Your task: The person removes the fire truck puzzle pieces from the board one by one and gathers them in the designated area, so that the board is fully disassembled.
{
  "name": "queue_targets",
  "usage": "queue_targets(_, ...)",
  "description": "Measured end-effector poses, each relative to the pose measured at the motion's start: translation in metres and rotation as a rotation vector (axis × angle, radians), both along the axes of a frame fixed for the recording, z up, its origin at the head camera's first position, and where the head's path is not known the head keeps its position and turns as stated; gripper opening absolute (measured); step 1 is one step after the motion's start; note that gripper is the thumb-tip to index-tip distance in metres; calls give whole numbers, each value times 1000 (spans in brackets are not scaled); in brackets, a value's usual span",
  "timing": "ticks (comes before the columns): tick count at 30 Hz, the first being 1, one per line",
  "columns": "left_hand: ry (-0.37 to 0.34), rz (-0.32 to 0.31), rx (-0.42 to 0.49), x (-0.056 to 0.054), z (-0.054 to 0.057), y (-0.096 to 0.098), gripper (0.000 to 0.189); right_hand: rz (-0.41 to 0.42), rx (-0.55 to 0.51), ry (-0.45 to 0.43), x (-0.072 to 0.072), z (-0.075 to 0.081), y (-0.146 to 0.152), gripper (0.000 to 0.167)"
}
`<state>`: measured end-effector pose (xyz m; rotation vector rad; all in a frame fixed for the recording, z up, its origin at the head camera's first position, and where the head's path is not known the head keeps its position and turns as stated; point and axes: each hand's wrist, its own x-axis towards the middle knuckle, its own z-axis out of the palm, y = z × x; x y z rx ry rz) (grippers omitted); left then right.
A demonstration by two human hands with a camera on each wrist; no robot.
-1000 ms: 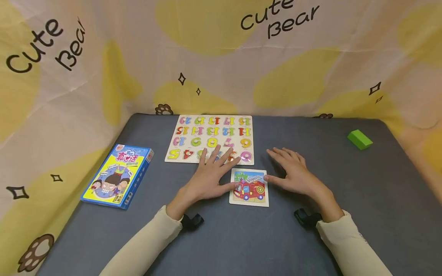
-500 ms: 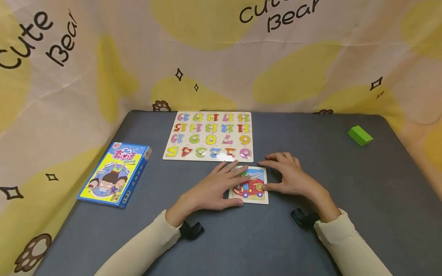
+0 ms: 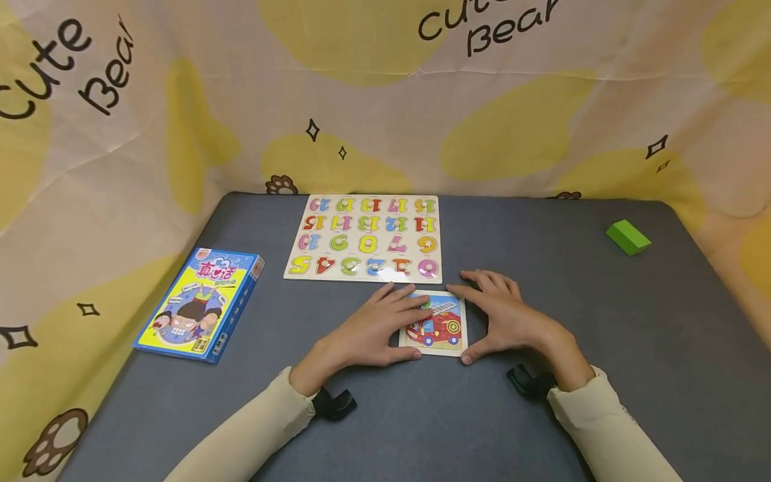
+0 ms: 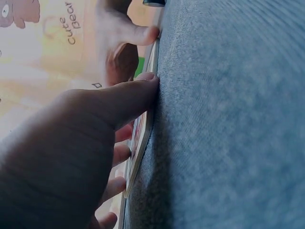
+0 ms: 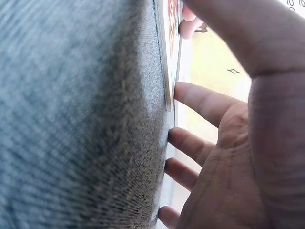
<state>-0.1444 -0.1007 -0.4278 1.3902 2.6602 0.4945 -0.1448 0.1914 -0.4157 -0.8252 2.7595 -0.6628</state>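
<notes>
A small square picture puzzle [image 3: 442, 330] with a red fire truck lies flat on the dark grey table. My left hand [image 3: 373, 333] reaches over its left part, fingers extended across the picture and its far left corner, thumb [image 4: 147, 86] at the near edge. From the other side comes my right hand [image 3: 508, 316], its index fingertip at the far right corner and its thumb by the near right corner. In the right wrist view the index finger [image 5: 200, 101] meets the puzzle's corner, while the other fingertips touch the table. Some of the puzzle's left side is covered.
A number puzzle board [image 3: 364, 237] lies just beyond, its numerals upside down to me. To the left is a blue and yellow card box [image 3: 195, 304]. A green block [image 3: 628, 237] sits at the far right. Patterned cloth [image 3: 373, 100] hangs behind the table.
My left hand has come down off the number board onto the picture puzzle. My right index finger has moved to the far corner, and the right thumb has slid down to the near corner.
</notes>
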Motion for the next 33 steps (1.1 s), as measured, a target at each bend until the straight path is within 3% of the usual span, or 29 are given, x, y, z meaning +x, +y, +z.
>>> queue_targets(17,-24,10,0,-4,-4,5,69,-25,-4,-43,-3,-1,4,110)
queue_targets(21,1,-5,-12,-3,-2,6,67,-26,-8,-38,-3,-1,4,110)
queue_targets(24,15,-47,-31,3,1,9,64,-19,-14,-38,-3,-1,4,110)
queue_targets(28,12,-139,-75,21,6,15,64,-12,-14,-41,-2,0,4,109)
queue_targets(33,39,-203,-130,37,4,21,70,-5,-21,-37,-3,0,4,106)
